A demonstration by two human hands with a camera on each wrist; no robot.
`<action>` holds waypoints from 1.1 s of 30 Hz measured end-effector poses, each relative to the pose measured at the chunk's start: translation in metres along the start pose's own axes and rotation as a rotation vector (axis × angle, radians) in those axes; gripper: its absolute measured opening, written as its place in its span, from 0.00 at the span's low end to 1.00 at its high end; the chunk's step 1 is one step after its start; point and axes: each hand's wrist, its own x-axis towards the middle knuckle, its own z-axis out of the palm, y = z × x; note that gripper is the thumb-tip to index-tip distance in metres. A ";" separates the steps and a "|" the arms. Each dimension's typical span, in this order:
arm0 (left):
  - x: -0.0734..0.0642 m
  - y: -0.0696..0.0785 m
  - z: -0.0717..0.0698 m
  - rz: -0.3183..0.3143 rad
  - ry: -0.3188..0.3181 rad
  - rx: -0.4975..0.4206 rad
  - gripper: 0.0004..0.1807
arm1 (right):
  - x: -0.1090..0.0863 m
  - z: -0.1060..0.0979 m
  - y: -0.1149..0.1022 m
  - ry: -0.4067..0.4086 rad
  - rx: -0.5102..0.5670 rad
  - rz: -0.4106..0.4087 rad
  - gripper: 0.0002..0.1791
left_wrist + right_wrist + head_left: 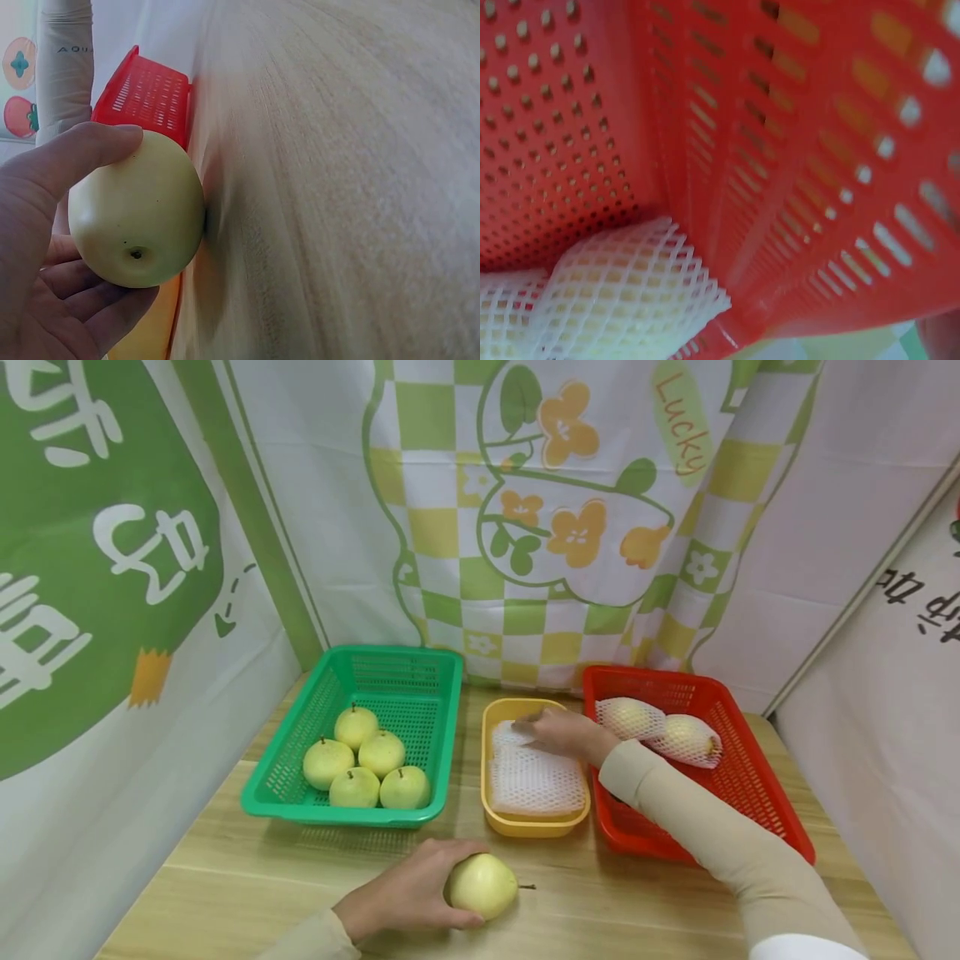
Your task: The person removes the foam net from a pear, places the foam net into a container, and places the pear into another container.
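My left hand (420,887) grips a pale yellow-green pear (483,887) just over the table, thumb on one side and fingers on the other. Its stem points right in the head view, while the left wrist view shows the blossom end of the pear (139,210). My right hand (561,732) reaches into a yellow tray (536,828), fingertips at the far end of a stack of white foam net sleeves (536,781). I cannot tell whether those fingers pinch a sleeve. Only a sliver of the right hand (939,334) shows in the right wrist view.
Left of the tray, a green basket (258,802) holds several bare pears (354,787). On the right stands a red basket (780,822) with two pears in foam nets (684,740), partly under my right forearm. A checked curtain (480,527) hangs behind; printed cloth walls flank the wooden table (225,893).
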 end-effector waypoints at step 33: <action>0.002 0.000 -0.002 -0.015 -0.031 -0.038 0.40 | -0.003 -0.026 -0.008 -0.246 0.032 0.128 0.27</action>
